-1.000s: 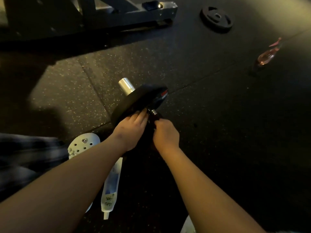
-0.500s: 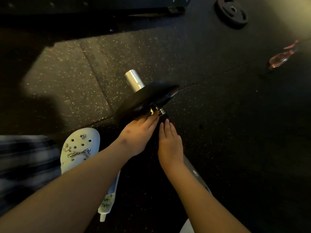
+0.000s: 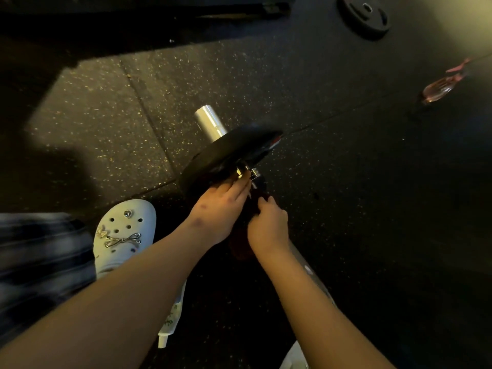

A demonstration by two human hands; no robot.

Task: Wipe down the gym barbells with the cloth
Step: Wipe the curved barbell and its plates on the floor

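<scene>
1. We see one barbell [image 3: 210, 123] lying on a dark, speckled rubber floor [image 3: 106, 115]. Its silver end points away from us and a black plate [image 3: 229, 153] is loaded on it.
2. The right hand [image 3: 269, 225] has changed. Half a second ago its fingers lay straight along the bar; now they curl round a dark red cloth [image 3: 239, 246], bunched on the bar just below the collar [image 3: 254, 173].
3. The left hand [image 3: 221, 209] has barely moved. Its fingers are nearly straight, the tips resting against the plate's near face beside the collar, and it holds nothing.
4. We judge that the new grip starts a wiping stroke down the bar while the left hand steadies the plate.
5. Much is hidden. The shaft [image 3: 306, 267] runs under the right forearm with only a sliver showing, and its other end is out of view. The cloth blends into the dim floor, so we cannot tell whether it wraps fully round the bar.
6. Nearby are a white clog [image 3: 125, 230] and a white tube [image 3: 170, 320]. Well apart lie a pink spray bottle [image 3: 439, 86] and a loose weight disc [image 3: 364, 14].
</scene>
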